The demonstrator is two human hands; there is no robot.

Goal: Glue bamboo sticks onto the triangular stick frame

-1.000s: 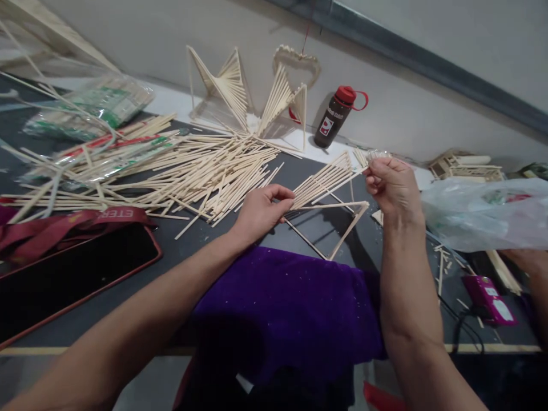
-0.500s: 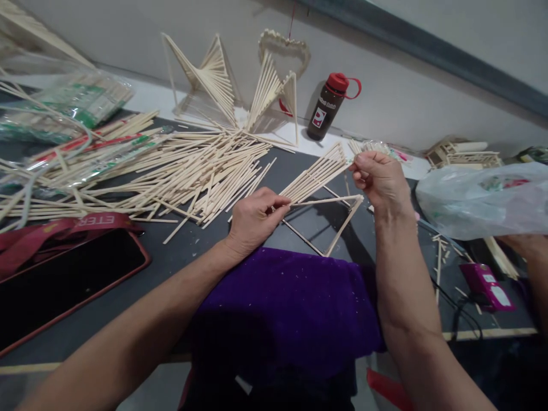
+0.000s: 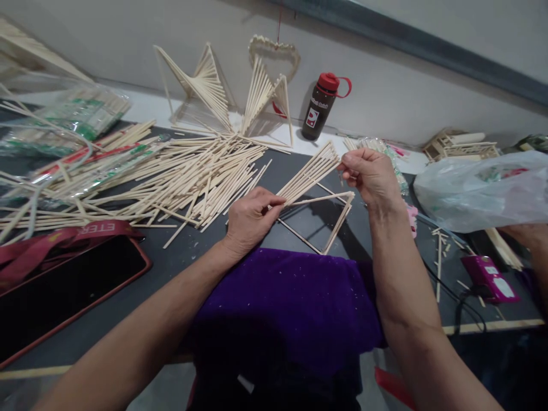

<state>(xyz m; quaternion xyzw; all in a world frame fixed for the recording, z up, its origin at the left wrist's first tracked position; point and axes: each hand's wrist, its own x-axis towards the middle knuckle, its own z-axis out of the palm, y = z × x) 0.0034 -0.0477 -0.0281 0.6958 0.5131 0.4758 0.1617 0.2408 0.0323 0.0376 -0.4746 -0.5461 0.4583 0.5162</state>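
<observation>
A half-open frame of thin wooden sticks (image 3: 309, 174), with a slanted fan of sticks on one side, stands on the dark tabletop in front of me. My left hand (image 3: 252, 221) pinches its left corner between thumb and forefinger, where the fan's lower ends meet. At the fan's upper right end, the fingertips of my right hand (image 3: 371, 176) are pinched together on the end of a wooden stick. My fingers hide the exact contact there. A large heap of loose wooden sticks (image 3: 214, 177) lies left of the frame.
Behind stand a finished twisted stick model (image 3: 205, 85) and a dark bottle with red lid (image 3: 319, 108). A phone (image 3: 77, 291) lies at left, bagged sticks (image 3: 72, 117) beyond it. At right are a plastic bag (image 3: 475, 191), a magenta device (image 3: 490, 279) and another person's arm (image 3: 528, 237).
The view has shifted slightly, so most things appear a little further left. My right hand stays pinched at the fan's upper end, and my left hand keeps its hold on the corner.
</observation>
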